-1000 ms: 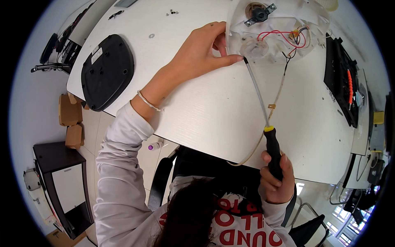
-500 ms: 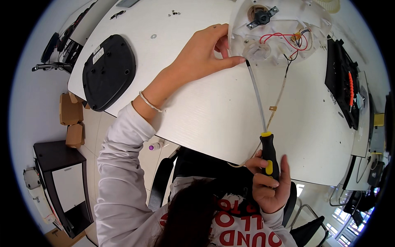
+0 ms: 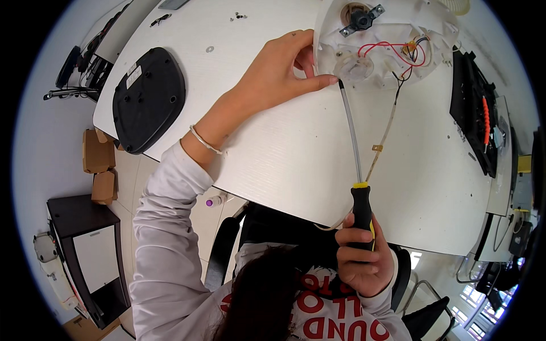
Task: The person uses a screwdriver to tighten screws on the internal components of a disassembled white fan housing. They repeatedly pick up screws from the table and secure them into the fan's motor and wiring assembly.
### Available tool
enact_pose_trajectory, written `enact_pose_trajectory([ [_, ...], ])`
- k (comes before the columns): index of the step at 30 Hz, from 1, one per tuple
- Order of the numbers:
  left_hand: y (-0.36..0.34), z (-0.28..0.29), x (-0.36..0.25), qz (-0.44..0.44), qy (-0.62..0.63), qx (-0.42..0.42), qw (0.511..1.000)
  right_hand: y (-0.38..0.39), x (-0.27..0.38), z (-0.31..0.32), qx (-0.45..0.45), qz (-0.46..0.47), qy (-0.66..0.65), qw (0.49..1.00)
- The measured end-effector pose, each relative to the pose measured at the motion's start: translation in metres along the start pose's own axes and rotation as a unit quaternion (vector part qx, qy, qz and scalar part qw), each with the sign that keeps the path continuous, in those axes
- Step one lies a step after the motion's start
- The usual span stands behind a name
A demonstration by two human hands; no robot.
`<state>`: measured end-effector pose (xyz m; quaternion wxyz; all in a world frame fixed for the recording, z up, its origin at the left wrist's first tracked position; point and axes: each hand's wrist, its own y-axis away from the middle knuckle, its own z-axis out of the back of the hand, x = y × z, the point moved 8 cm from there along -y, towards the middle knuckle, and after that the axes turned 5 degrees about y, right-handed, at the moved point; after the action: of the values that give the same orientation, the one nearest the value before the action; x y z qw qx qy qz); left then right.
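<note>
At the far edge of the view stands a white plastic housing (image 3: 388, 27), its inside showing ribs, red wires (image 3: 381, 45) and a dark round part on a metal bracket (image 3: 361, 21). My left hand (image 3: 276, 73) grips the left rim of this housing, thumb along the near edge, fingers partly hidden behind it. In my right hand (image 3: 365, 262) is a screwdriver (image 3: 361, 200) with a black and yellow handle, fingers wrapped round it. Its long shaft points away from me, the dark tip at the housing's near edge by my left thumb. Whether the tip touches cannot be told.
A pale cable (image 3: 387, 129) runs from the housing toward me, passing behind the screwdriver. The black base plate (image 3: 151, 102) lies at the left. Small screws (image 3: 240, 16) and a washer (image 3: 210, 49) are scattered farther back. An open black tool case (image 3: 471, 113) stands at the right.
The screwdriver handle has shifted slightly left, and my right fingers have closed round it from a looser hold. My left hand keeps its place on the housing.
</note>
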<state>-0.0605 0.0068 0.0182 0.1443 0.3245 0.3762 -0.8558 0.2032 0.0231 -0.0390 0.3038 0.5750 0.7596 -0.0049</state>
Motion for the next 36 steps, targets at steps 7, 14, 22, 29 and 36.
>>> enact_pose_trajectory([
  [7,0.002,-0.002,0.003,0.049,0.001,0.031,0.998,0.000,0.003,-0.005,0.005,0.043,-0.024,0.999],
  [14,0.001,-0.002,0.000,0.034,0.006,0.023,0.999,-0.004,-0.002,0.005,-0.042,0.019,-0.037,0.998],
  [22,0.002,-0.003,0.002,0.051,-0.011,0.034,0.998,-0.008,-0.002,-0.007,0.027,0.007,0.008,1.000],
  [29,0.000,-0.001,0.000,0.009,0.002,0.007,1.000,-0.006,-0.007,0.000,-0.005,0.001,-0.092,0.996],
  [36,0.000,-0.001,0.000,0.012,0.011,0.003,1.000,-0.007,-0.014,0.000,-0.032,-0.022,-0.026,0.999],
])
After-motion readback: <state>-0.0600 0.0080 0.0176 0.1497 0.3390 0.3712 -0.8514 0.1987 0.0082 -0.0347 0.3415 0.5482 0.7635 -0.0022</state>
